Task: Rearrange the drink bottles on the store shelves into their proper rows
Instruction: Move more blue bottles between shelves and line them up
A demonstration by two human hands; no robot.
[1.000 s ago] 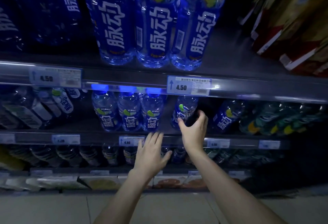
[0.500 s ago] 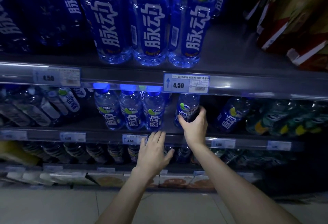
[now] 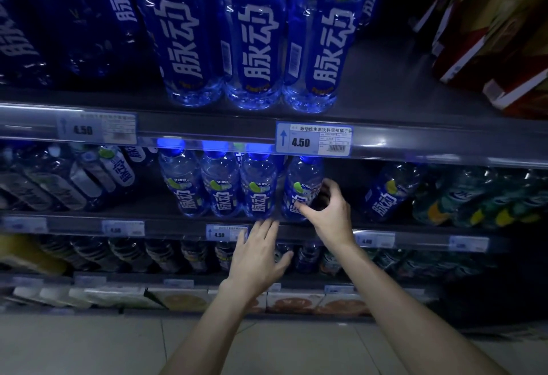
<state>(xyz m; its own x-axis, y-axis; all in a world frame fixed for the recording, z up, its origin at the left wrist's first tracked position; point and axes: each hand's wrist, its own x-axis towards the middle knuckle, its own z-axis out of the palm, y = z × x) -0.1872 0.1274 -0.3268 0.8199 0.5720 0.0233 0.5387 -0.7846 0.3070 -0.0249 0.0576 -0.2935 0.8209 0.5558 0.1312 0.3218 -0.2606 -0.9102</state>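
- Far left of the white 4.50 price tag (image 3: 314, 139) and one shelf lower, clear bottles (image 3: 89, 173) with pale labels are lying tipped over. It is too dark there to count them.
- Above and left of the price tag, three tall blue bottles (image 3: 255, 48) are standing side by side at the front of the grey upper shelf (image 3: 385, 78). Darker bottles are sitting in shadow further left.
- Just below and left of the price tag, three small blue bottles (image 3: 219, 187) are standing upright in a tight row, touching one another.
- Lower down and slightly left of the price tag, the left hand (image 3: 258, 253) is reaching with straight fingers. It is holding nothing, and its fingertips are lying at the front rail of the middle shelf (image 3: 178, 226).
- Directly below the price tag, a fourth blue bottle (image 3: 299, 184) is standing just beside that row. The right hand (image 3: 326, 214) is curling thumb and fingers round its lower half.
- Below and right of the price tag, one leaning blue bottle (image 3: 385, 193) is standing alone, apart from the gripped one.
- Further right, green-tinted bottles (image 3: 474, 202) are crowding together.
- Above and right of the price tag, red-and-gold cartons (image 3: 489, 48) are leaning.
- Well below the price tag, dark bottles (image 3: 166, 253) are lining a lower shelf and flat boxes (image 3: 178, 297) are lying beneath them. The pale tiled floor (image 3: 89, 345) is showing under dim light.
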